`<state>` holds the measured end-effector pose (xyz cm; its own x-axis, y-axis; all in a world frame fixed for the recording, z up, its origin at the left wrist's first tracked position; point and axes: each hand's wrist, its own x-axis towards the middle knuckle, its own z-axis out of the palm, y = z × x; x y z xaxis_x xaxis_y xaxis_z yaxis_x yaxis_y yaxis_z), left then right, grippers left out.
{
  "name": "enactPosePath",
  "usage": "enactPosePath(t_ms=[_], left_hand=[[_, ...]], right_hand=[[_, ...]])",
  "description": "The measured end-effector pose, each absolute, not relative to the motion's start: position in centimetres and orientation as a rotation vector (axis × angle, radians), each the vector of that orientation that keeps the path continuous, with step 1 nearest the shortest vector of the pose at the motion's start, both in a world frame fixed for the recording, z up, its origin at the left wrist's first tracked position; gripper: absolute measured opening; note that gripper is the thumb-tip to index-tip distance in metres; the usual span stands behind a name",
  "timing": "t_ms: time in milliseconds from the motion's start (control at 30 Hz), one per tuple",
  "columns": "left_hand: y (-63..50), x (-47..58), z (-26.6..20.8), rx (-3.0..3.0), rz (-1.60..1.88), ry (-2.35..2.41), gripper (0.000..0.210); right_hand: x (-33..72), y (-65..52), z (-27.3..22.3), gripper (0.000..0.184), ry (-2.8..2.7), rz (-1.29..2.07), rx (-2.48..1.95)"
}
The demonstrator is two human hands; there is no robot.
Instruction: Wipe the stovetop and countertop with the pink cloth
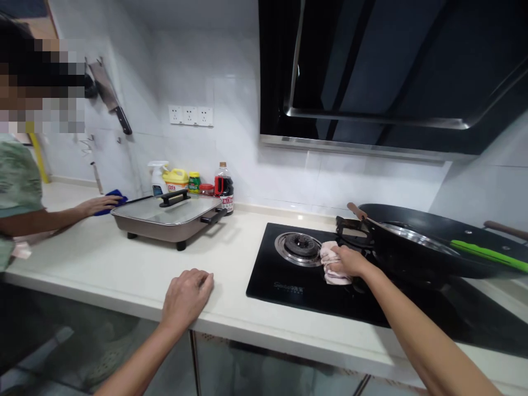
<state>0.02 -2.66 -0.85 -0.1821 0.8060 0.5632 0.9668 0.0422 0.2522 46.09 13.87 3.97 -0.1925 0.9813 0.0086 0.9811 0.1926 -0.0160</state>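
Observation:
My right hand [350, 260] grips a crumpled pale pink cloth [333, 269], pressed onto the black glass gas cooktop [284, 275]. The cloth lies just right of the round left burner [301, 245], touching or nearly touching its metal ring. My left hand [186, 294] rests on the white countertop [136, 269] near its front edge, fingers curled in, with nothing seen in them. Right of the cloth, a large black wok [396, 247] with wooden handles sits over the other burner.
A green-handled utensil [487, 254] lies across the wok. An electric pan [165, 220] with a glass lid stands on the counter's left side. Behind it are a soy sauce bottle [224, 190] and cleaning bottles [176, 179]. Another person's hand [97, 205] holds a blue cloth [111, 202]. A range hood [371, 71] overhangs.

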Motion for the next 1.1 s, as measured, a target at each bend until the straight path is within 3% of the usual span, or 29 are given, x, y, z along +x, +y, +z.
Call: enactPosePath(t_ms=[200,333,700,1100], left_hand=[[-2.6,0.0,-1.1,-1.804,-0.829,-2.043,0.037],[-2.6,0.0,-1.1,-1.808,-0.818,-2.054,0.039],[-2.5,-0.3,-0.8,-1.790,-0.889,-2.107,0.039],[-2.2,-0.6,-0.4,-1.817,-0.824,-2.168,0.044]], right_hand=[[41.3,7.3,4.1,0.055,-2.661,0.176,-1.524],[41.0,6.5,4.8,0.064,-2.751,0.446,-1.330],[48.0,16.2,5.0,0.079,-2.553,0.231,-1.918],[58.9,15.1,3.7,0.070,-2.361,0.161,-2.036]])
